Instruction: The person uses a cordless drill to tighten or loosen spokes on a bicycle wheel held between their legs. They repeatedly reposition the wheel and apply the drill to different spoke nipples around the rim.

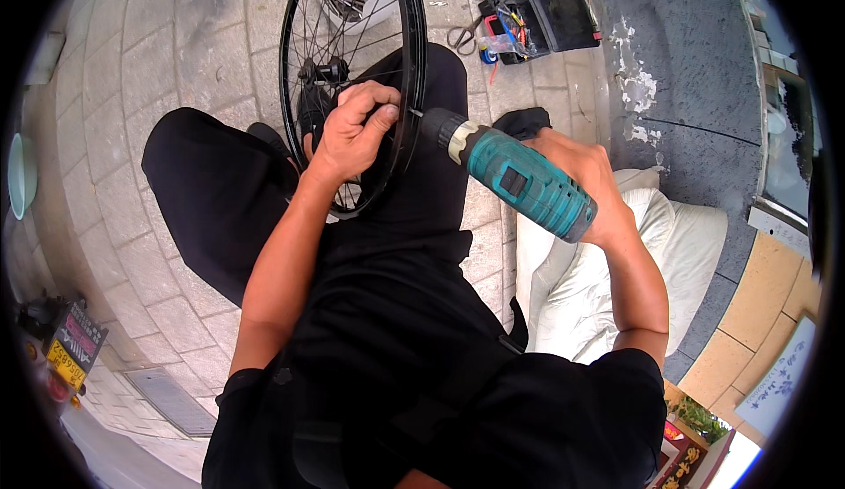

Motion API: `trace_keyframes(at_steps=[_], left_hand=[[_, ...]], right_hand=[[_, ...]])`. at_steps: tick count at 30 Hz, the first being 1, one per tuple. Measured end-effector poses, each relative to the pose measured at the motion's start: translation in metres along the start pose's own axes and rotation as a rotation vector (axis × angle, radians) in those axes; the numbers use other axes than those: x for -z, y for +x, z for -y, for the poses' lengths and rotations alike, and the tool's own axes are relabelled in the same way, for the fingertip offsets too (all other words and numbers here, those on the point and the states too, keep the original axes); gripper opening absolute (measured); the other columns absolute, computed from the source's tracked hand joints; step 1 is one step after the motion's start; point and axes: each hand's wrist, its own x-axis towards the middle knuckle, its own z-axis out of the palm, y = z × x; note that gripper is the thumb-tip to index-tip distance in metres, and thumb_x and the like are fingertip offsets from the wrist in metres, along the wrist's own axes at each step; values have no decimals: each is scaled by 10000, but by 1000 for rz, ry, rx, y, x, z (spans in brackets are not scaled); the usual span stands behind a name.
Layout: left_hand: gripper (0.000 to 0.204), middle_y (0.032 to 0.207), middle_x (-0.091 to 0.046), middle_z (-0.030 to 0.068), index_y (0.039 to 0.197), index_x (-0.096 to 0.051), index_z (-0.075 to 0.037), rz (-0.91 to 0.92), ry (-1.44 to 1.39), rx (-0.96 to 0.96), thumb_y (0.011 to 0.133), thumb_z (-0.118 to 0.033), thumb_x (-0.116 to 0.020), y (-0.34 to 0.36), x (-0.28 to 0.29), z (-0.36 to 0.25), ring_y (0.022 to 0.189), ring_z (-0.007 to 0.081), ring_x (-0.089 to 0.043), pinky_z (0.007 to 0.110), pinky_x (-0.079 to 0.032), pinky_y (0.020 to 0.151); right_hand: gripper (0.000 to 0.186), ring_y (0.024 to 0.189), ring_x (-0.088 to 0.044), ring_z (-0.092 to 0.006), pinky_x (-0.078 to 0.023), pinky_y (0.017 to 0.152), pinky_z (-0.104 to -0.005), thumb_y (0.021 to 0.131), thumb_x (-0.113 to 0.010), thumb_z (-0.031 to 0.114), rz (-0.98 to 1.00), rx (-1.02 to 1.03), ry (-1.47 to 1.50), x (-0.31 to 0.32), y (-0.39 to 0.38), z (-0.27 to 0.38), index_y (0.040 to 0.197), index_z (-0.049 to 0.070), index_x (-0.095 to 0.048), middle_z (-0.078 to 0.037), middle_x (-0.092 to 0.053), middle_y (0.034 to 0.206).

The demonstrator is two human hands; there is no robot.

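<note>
A black spoked bicycle wheel (412,27) stands upright between my legs, its hub (331,70) on the left side of the rim. My left hand (356,128) is closed at the inner side of the rim, thumb and forefinger pinched together among the spokes. Whether a single spoke is between them is too small to tell. In my right hand (581,168) is a teal and black cordless drill (519,176), gripped by its handle, which my hand and the drill body mostly hide. The drill's chuck points left, and its bit tip meets or nearly meets the outer face of the rim.
Beyond the wheel sits a white bucket (374,5) with dark parts inside. An open black toolbox (563,15) lies at the far right, scissors (463,38) beside it. White cloth-like sacking (607,269) is by my right arm, next to a grey stone ledge (687,66).
</note>
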Motion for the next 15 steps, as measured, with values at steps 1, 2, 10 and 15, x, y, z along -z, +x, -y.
trace_keyframes(at_steps=[1, 2, 10, 15], left_hand=[[73, 972, -688, 46, 1073, -705, -46, 5, 0, 0, 1001, -57, -700, 0, 0, 0, 980, 246, -636, 374, -455, 998], [73, 970, -686, 48, 1075, -704, -46, 10, -1, 1, 1002, -57, -699, 1, 1, -1, 977, 245, -636, 373, -457, 995], [71, 1008, -673, 60, 1106, -681, -28, 57, -26, 33, 1040, -46, -661, -2, 2, 4, 981, 215, -628, 350, -467, 975], [75, 1009, -688, 67, 1104, -683, -31, 51, -70, 71, 1031, -47, -677, -5, 3, 11, 976, 226, -639, 363, -474, 971]], right_hand=[[364, 843, -712, -387, -552, 696, -442, 739, -804, 151, -4, -4, 15, -1, -1, -2, 1084, 66, -724, -110, -689, 909], [361, 823, -700, -386, -554, 708, -432, 737, -818, 133, 0, 2, 41, -2, -1, -5, 1073, 52, -714, -117, -677, 902], [343, 787, -628, -351, -544, 753, -404, 698, -838, -15, -10, -40, 200, -16, -8, -17, 990, 4, -659, -124, -623, 869], [319, 790, -609, -345, -539, 759, -407, 701, -820, -29, -65, -31, 274, -24, -13, -16, 968, -1, -649, -125, -612, 863]])
